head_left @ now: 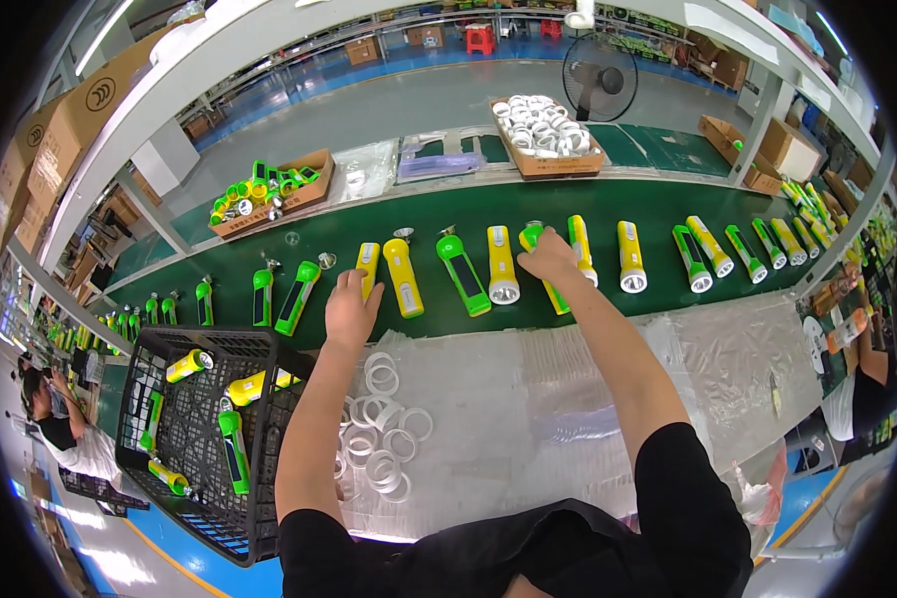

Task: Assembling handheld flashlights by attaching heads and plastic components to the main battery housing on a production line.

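Several yellow and green flashlights stretch in a row along the green belt. My left hand (351, 309) is closed around the lower end of a yellow flashlight (369, 257). Right beside it lies another yellow flashlight (403, 279), with a reflector at its top. Farther right, my right hand (548, 259) grips a green and yellow flashlight (556, 297) near its upper end; the fingers partly cover it. Between the hands lie a green flashlight (463, 277) with a dark panel and a yellow flashlight (503, 261). A loose reflector (326, 260) rests near my left hand.
White rings (381, 468) are scattered on the plastic-covered bench (478, 399). A black crate (266, 439) at left holds several flashlights. Beyond the belt stand a carton of white rings (558, 166), a carton of flashlight parts (319, 189) and a fan (600, 78). Co-workers sit at both sides.
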A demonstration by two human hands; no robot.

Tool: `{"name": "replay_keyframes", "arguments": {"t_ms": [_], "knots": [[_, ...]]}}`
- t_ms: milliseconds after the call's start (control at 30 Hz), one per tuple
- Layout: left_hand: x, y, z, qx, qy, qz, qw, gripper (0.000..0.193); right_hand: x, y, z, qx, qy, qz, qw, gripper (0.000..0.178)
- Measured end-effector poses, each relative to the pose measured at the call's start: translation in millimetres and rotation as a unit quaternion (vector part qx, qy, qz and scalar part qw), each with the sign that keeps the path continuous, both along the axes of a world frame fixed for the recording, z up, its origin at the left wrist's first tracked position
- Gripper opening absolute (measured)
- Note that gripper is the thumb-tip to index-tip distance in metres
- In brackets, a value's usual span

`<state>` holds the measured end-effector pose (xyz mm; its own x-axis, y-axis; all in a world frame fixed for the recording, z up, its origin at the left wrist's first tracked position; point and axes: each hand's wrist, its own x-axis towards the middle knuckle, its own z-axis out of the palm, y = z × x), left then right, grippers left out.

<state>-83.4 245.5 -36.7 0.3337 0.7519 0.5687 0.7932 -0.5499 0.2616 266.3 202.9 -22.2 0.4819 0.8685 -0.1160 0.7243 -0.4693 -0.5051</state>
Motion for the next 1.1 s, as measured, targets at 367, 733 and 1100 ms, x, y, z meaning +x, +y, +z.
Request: {"name": "replay_keyframes", "arguments": {"t_ms": [367, 733, 1100], "knots": [[107, -144, 16, -0.359, -0.366, -0.3, 0.805, 0.068, -67, -207, 47, 0.226, 0.173, 0.21, 0.935, 0.065], [70, -270, 32, -0.159, -0.265, -0.412, 0.857, 0.021, -132, -315, 0, 0.153, 0.482, 0.28, 0.816, 0.059], [83, -297, 25, -0.391, -0.286, -0.398, 0.779, 0.045, -128, -342, -13, 0.18, 0.676, 0.131, 0.703, 0.04]]}}
